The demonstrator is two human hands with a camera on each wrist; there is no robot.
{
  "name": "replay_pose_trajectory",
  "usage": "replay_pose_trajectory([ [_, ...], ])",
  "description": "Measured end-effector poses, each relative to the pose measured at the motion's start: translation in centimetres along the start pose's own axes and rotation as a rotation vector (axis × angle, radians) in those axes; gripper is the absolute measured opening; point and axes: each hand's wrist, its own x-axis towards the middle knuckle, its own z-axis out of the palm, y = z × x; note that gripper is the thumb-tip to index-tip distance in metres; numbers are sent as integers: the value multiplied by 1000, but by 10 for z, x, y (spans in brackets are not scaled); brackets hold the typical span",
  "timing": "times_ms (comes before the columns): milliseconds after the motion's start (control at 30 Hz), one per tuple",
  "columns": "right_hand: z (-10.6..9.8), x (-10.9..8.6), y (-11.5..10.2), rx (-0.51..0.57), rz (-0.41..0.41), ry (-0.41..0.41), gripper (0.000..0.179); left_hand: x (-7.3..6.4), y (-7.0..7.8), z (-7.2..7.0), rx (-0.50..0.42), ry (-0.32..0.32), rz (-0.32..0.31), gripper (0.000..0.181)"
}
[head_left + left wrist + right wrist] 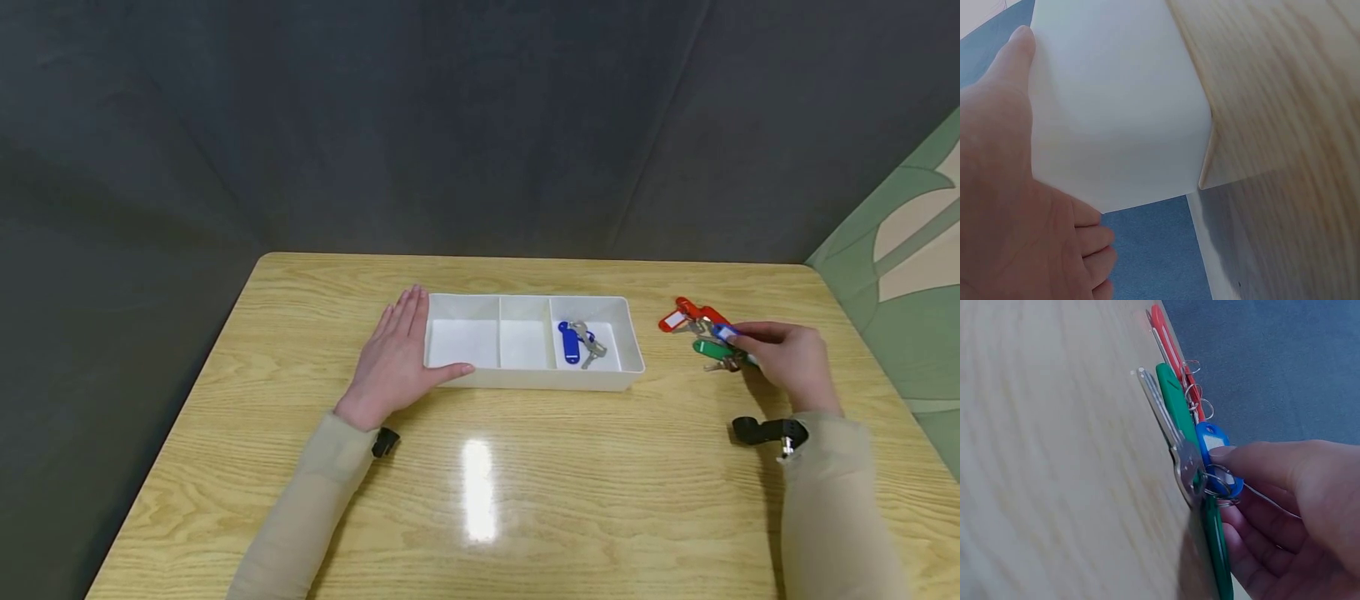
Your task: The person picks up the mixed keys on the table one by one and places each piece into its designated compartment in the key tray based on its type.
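Note:
A white three-compartment tray [562, 379] stands on the table, and a blue-tagged key [571, 343] lies in its right compartment. My left hand [396, 348] rests against the tray's left end, fingers straight along the side and thumb on the front rim. Over at the right, my right hand [797, 358] pinches a blue key tag [1211, 439] between thumb and fingers. Just beside it are green-tagged keys [709, 348] on the table, with a silver key [1175, 434] showing in the right wrist view. Red key tags [673, 320] lie behind these.
The wooden table [420, 483] reaches to a dark grey partition [465, 133] at the back. A green patterned surface [918, 267] borders the table's right edge. Each wrist wears a small black camera mount [768, 431].

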Motion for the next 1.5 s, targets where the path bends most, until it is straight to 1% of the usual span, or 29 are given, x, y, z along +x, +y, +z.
replay_pose_trajectory([
  [233, 3, 0, -2, 28, -22, 30, 50, -1, 0, 1, 3, -4, -1, 127],
  [433, 1, -1, -5, 52, -47, 81, 46, -2, 1, 1, 6, -7, -4, 127],
  [600, 1, -3, -7, 94, -25, 90, 47, -2, 0, 1, 11, -10, -1, 127],
  [800, 3, -2, -7, 162, 40, 126, 52, -2, 0, 1, 15, -3, 4, 126],
  [1100, 3, -2, -11, 238, 66, 186, 46, 0, 0, 1, 18, -2, 2, 127],
  [1167, 3, -2, -13, 246, 73, 194, 45, 0, 0, 1, 19, -2, 2, 128],
  [1400, 4, -4, -20, 225, 88, 200, 47, 0, 0, 0, 27, 6, 8, 127],
  [1500, 4, -4, -22, 246, 82, 200, 46, 0, 0, 0, 30, 5, 8, 127],
])
